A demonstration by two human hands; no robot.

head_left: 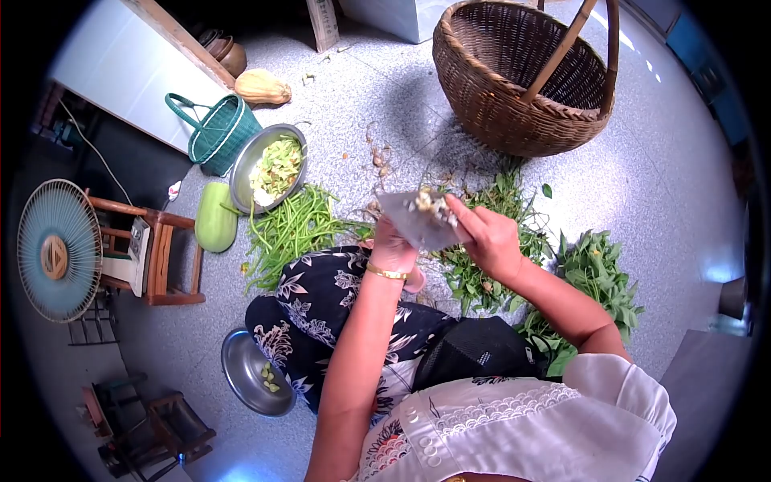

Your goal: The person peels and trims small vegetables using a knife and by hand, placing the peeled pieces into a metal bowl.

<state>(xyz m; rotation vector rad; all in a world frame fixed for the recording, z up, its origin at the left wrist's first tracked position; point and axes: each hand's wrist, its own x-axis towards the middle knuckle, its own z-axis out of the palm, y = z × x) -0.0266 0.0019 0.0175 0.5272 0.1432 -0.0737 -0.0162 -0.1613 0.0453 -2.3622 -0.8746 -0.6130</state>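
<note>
Between my two hands is a flat grey piece with straight edges [418, 229]; I cannot tell whether it is a blade or a bag. Small whitish and yellowish bits [434, 205] show at its upper side. My left hand [393, 247], with a gold bangle at the wrist, is closed on its lower left edge. The fingers of my right hand [495, 243] grip its right side, beside the bits. Below and to the right lie leafy green stems [466, 281] on the floor. Long green beans [293, 229] are heaped left of my left hand.
A large wicker basket [498, 112] stands at the back. Leftward are a metal bowl of cut vegetables [301, 173], a green basket [229, 128], a pale green gourd [215, 217] and a squash [263, 87]. Another metal bowl [241, 381] sits by my knee. A fan [60, 249] stands far left.
</note>
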